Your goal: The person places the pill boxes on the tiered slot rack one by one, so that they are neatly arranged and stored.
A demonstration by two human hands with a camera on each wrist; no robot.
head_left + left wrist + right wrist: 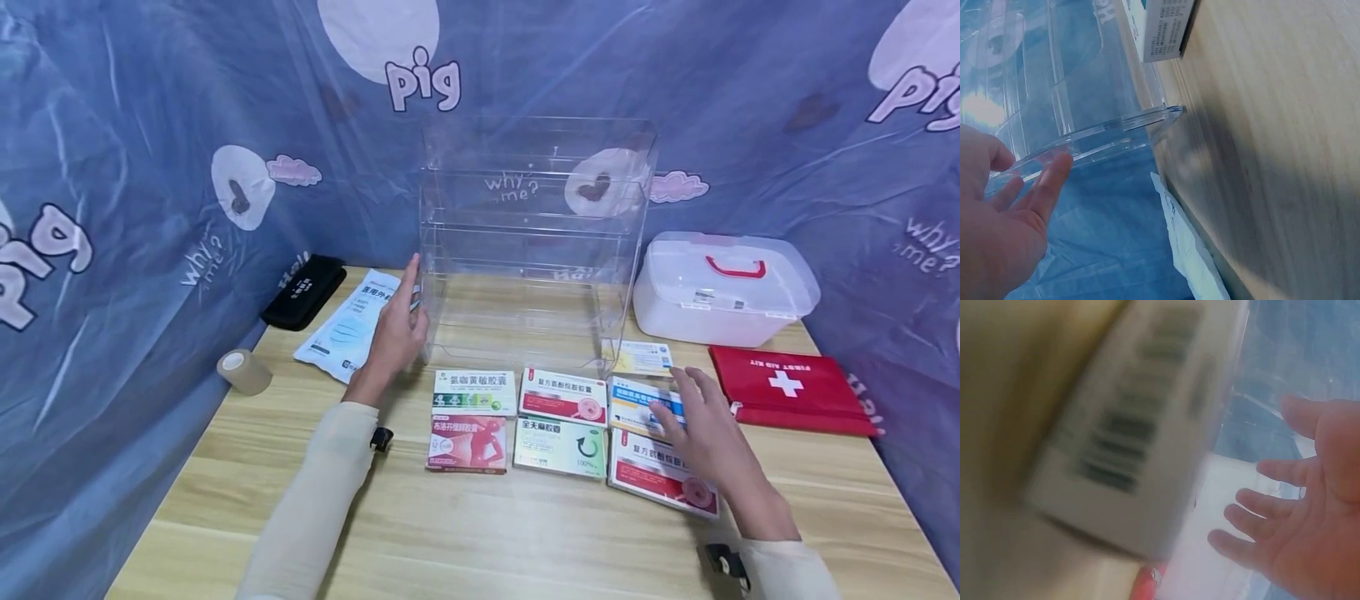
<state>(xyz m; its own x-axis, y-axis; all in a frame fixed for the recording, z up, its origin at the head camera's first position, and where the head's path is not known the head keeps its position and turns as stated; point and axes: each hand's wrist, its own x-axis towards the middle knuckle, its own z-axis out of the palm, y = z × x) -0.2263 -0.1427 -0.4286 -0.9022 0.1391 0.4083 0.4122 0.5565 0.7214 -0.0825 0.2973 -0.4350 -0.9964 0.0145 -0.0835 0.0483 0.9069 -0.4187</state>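
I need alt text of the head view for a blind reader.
A person's left hand is beside a clear tiered rack, right hand above medicine boxes on a wooden table. A red pouch and plastic case sit at right.

Red pouch (806,407): "FIRST AID KIT", cross. Cloth (517,50): "pig", "why me?". Green box (558,454): "100%", probably.

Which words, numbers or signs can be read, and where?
"pig": backdrop
"why? me?": backdrop
"FIRST AID KIT": red pouch
White cross: pouch
"医用外": mask packet
"氨咖黄敏胶囊": green box
"复方氨酚烷胺胶囊": upper red box
"布洛芬缓释胶囊", "12": pink box
"全天麻胶囊", "100%": arrow box
Too small or blurred: black case, remaining print
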